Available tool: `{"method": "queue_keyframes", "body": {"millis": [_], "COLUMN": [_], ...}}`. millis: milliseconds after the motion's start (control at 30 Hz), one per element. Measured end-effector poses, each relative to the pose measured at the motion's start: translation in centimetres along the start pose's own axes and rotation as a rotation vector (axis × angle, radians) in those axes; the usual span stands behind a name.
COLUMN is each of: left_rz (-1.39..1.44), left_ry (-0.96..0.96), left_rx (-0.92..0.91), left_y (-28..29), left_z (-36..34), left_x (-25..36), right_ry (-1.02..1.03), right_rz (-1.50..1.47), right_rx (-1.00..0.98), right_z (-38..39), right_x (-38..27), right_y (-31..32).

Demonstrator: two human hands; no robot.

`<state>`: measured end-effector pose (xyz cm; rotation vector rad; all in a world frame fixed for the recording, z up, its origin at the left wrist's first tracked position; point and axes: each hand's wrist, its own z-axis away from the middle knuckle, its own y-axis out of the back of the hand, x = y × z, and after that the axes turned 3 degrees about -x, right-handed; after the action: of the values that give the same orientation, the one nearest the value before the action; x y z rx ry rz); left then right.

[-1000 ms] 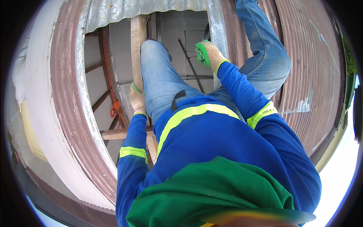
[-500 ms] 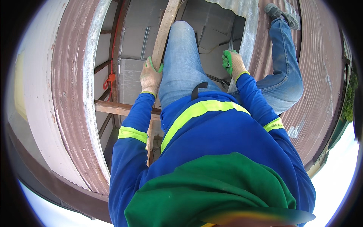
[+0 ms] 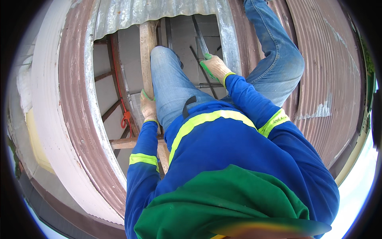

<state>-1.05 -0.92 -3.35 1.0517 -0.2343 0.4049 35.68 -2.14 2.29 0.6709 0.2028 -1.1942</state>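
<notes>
I sit astride a wooden beam (image 3: 147, 36) over an opening in a corrugated roof. My left hand (image 3: 148, 106), in a green-palmed knit glove, is closed on the beam beside my left leg (image 3: 167, 75). My right hand (image 3: 215, 67), gloved the same, grips a long narrow metal strip (image 3: 199, 32) that extends upward from it over the opening. Its lower part is hidden by the hand. My bent right leg (image 3: 276, 71) rests on the brown roof sheets to the right.
Galvanised sheets (image 3: 151, 8) edge the opening at the top, brown corrugated sheets (image 3: 326, 107) flank it. A red cord (image 3: 125, 117) hangs along a rafter at left. A crossbeam (image 3: 125, 143) lies below my left hand. Grey panels (image 3: 131, 51) show beneath.
The view swung right and back. My right hand has turned, and the strip in it now leans left at the top instead of right. My left hand stays on the beam.
</notes>
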Motion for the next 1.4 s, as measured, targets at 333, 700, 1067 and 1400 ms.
{"method": "queue_keyframes", "body": {"millis": [333, 700, 1067, 1400], "left_rz": [-0.050, -0.068, 0.005, -0.049], "left_ry": [0.015, 0.024, 0.022, 0.054], "left_rx": [-0.012, -0.017, -0.039, 0.006], "left_y": [0.4, 0.4, 0.9, 0.7], "left_z": [0.0, 0.1, 0.3, 0.5], "left_x": [0.3, 0.0, 0.6, 0.9], "right_ry": [0.025, -0.189, 0.053, -0.037], "right_rz": [-1.247, -1.663, -1.142, -1.045], "right_rx": [-0.479, -0.427, -0.109, -0.173], "right_z": [4.7, 1.4, 5.3, 17.6], "right_x": [-2.0, -3.6, -4.6, -4.4], "right_y": [-0.2, 5.4, 8.3, 10.4]}}
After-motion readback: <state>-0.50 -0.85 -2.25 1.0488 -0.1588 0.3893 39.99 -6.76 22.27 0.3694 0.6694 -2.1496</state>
